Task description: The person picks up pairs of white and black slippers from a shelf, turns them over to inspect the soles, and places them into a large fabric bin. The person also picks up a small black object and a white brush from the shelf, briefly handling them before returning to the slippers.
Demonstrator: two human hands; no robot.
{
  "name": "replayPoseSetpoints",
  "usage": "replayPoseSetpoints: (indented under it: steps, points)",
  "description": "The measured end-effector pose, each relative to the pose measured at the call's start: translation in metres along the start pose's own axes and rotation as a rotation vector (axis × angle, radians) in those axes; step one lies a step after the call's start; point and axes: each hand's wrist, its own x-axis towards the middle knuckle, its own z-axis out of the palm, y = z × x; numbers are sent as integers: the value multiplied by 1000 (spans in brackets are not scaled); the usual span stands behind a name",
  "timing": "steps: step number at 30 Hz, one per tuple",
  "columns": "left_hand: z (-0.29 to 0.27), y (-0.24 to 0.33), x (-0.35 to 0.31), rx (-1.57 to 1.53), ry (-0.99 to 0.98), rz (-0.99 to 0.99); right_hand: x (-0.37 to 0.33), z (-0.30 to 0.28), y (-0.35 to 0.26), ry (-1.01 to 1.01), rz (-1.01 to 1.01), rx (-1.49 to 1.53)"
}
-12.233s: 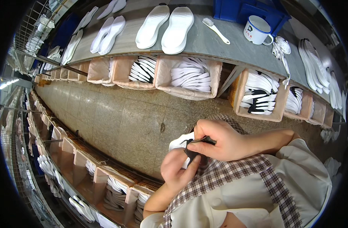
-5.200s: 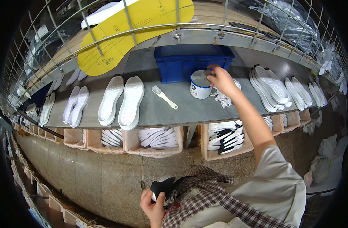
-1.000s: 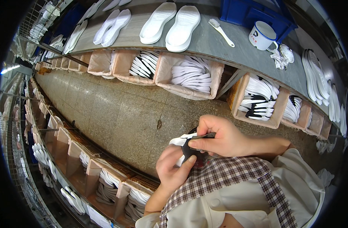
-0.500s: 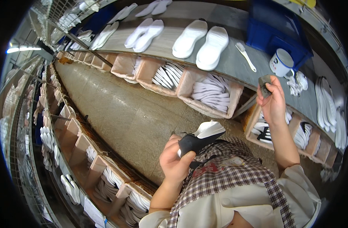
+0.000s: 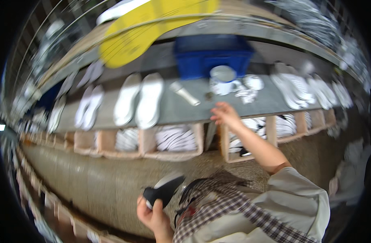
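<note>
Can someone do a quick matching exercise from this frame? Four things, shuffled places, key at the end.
Things
1. Brush
2. Blue bin
3. Yellow sheet
4. Black-and-white piece

Places
A. Held in the person's left grip
B. Lying on the bench, between the larger white soles and the mug
C. Highest of the four in the view
D. On the bench, directly behind the mug

Pairs: 1-B, 2-D, 3-C, 4-A

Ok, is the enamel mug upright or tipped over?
Upright: the enamel mug stands on the grey workbench, its round mouth facing up.
</note>
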Motion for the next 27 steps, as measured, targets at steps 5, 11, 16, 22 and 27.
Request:
replayPoseSetpoints:
  steps: [5,11,16,22,27]
  points:
    - [6,-4,-7,100,-83,-146,21,-81,-22,573,-480,-477]
    - [19,-20,-4,182,-158,-115,64,-109,-18,621,-379,-1316]
    - [34,-22,-3,134,-142,-139,40,-113,-27,588,-435,-1101]
    - [45,-31,4,219,-208,-184,-54,-66,-72,-147,-126,259]
    - [49,-29,5,165,-248,-116,-123,19,-87,-484,-180,42]
